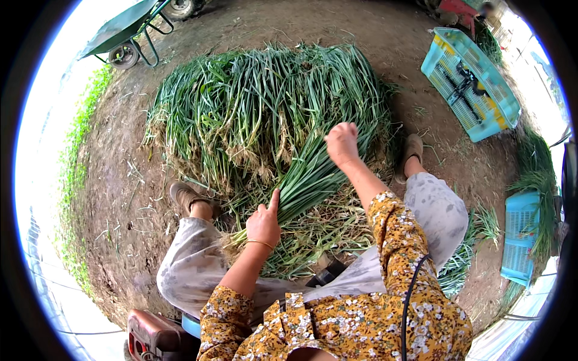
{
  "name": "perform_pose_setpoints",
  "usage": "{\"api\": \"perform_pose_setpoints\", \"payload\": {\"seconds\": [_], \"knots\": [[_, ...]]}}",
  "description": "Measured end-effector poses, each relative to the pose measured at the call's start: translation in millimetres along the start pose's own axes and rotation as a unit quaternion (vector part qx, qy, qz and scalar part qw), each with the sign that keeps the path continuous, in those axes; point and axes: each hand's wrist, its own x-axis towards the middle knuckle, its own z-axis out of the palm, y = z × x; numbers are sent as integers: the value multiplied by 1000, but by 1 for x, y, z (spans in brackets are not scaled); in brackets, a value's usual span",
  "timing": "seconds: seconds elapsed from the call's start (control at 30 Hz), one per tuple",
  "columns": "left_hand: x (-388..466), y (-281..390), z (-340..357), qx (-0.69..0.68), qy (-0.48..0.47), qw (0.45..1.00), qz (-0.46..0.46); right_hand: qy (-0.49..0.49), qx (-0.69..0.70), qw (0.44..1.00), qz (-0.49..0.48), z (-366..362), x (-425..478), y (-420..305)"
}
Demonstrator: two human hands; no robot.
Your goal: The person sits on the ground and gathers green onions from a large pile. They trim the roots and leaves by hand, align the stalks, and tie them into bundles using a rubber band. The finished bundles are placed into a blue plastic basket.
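A bunch of long green leafy stalks, perhaps scallions or garlic greens, lies slantwise between my legs, its pale root end at the lower left. Around its lower part my left hand is closed, with the index finger stretched along the leaves. My right hand is curled over the leafy upper end; whether it grips any leaf cannot be made out. Just beyond both hands lies a wide heap of the same greens, roots towards me.
Loose leaves and trimmings litter the ground between my feet. A turquoise plastic crate stands at the upper right, another blue crate at the far right. A green wheelbarrow is at the upper left, a red metal container at the lower left.
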Motion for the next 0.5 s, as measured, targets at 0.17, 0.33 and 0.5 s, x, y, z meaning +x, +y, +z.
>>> {"api": "perform_pose_setpoints", "payload": {"seconds": [0.17, 0.33, 0.5], "knots": [[8, -39, 4, -491, -37, 869, 40, 313, 93, 932, 160, -28, -4, 131], [-14, -21, -111, -851, -204, 468, -126, 241, 234, 868, 366, -26, -30, 142], [35, -12, -223, -884, -65, 455, 90, 224, 398, 840, 293, 9, -55, 94]]}}
